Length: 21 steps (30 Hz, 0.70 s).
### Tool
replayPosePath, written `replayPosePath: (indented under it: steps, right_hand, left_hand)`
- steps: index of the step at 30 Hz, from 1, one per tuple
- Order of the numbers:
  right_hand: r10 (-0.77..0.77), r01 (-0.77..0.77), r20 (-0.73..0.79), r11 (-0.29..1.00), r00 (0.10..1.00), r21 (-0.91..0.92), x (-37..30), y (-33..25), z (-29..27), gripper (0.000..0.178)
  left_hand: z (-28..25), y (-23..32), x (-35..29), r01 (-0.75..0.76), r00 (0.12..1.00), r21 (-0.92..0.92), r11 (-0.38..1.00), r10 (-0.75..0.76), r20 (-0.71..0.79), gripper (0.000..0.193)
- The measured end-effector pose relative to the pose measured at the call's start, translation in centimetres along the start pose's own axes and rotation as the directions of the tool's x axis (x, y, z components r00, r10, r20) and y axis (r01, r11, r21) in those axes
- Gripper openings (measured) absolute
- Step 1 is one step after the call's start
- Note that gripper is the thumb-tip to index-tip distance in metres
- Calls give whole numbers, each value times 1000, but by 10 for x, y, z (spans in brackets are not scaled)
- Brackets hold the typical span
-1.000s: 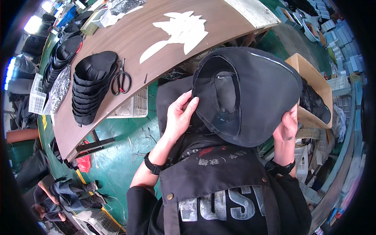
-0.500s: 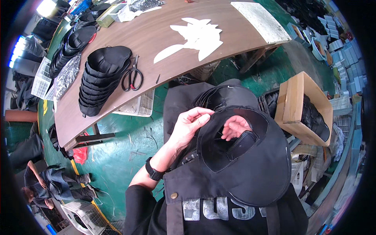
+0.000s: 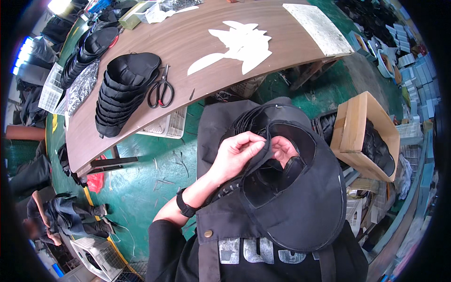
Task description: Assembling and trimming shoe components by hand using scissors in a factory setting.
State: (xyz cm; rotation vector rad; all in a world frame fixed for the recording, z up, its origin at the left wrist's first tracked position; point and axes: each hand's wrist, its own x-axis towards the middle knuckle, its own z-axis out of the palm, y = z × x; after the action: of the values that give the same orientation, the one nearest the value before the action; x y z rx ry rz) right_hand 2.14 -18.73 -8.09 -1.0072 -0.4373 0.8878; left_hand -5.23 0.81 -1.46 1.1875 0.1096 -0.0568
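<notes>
In front of my chest is a black, cap-like sewn piece with a wide rounded brim and an open hollow. My left hand pinches the edge band of its opening between thumb and fingers. Through that opening, my right hand shows in part, its fingers curled against the band close to my left fingertips; the rest of it is hidden behind the black material. Several thin black strips or layered edges lie just beyond, over the dark cloth on my lap.
The brown table carries a stack of similar black pieces, black-handled scissors, white cut pieces and a white board. A cardboard box holding black items stands at right. Another person is at the lower left.
My left hand has moved slightly right, pulling the edge band up and inward toward my right fingers. The opening looks narrower, and the brim has tilted a little.
</notes>
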Motion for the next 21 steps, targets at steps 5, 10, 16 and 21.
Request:
replayPosePath:
  steps: [5,10,16,21]
  right_hand:
    - [23,-10,-135,995,991,98,5,-10,18,59]
    - [-51,44,-294,999,955,-29,0,0,12,41]
    - [4,-8,-316,1000,949,-13,3,-10,4,40]
    - [16,-19,-341,1000,940,-6,3,-13,-3,39]
  left_hand:
    - [12,8,8,-370,923,637,677,347,167,7]
    - [8,18,12,-252,960,563,787,277,43,6]
    - [-28,30,41,20,1000,350,936,-27,13,10]
    - [-78,36,109,-187,982,667,721,116,149,32]
